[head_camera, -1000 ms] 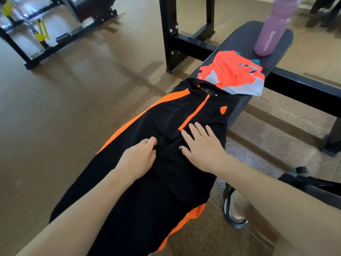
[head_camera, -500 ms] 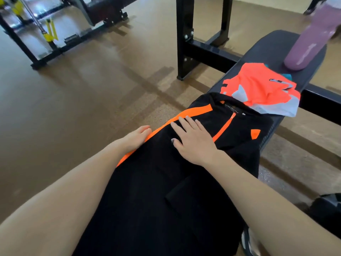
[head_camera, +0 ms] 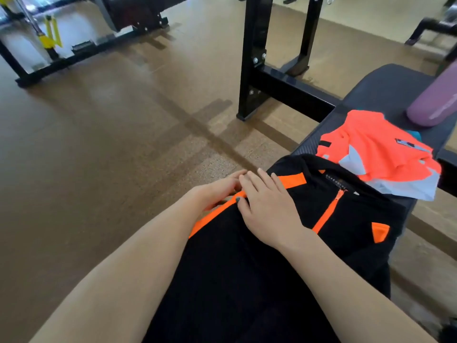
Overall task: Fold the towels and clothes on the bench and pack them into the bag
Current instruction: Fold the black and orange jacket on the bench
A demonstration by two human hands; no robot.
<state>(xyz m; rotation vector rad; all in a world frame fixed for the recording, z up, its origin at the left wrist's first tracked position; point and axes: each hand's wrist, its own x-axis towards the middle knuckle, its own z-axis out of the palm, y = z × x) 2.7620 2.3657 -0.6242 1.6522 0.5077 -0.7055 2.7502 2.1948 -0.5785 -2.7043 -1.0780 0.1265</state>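
Right hand (head_camera: 268, 209) flat, fingers straight, on black orange-striped zip jacket (head_camera: 309, 243) covering padded black desk (head_camera: 385, 87); left hand (head_camera: 217, 188) at jacket edge, its grip partly hidden, cannot tell.

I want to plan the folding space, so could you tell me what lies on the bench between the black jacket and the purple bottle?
The head view shows a folded orange and grey garment between them, its near edge overlapping the black jacket; bare bench separates it from the purple bottle.

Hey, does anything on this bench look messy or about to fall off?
Yes. The orange shirt is crumpled rather than folded, and its grey edge hangs past the bench side. The purple bottle appears to lean, though the wide lens may cause that.
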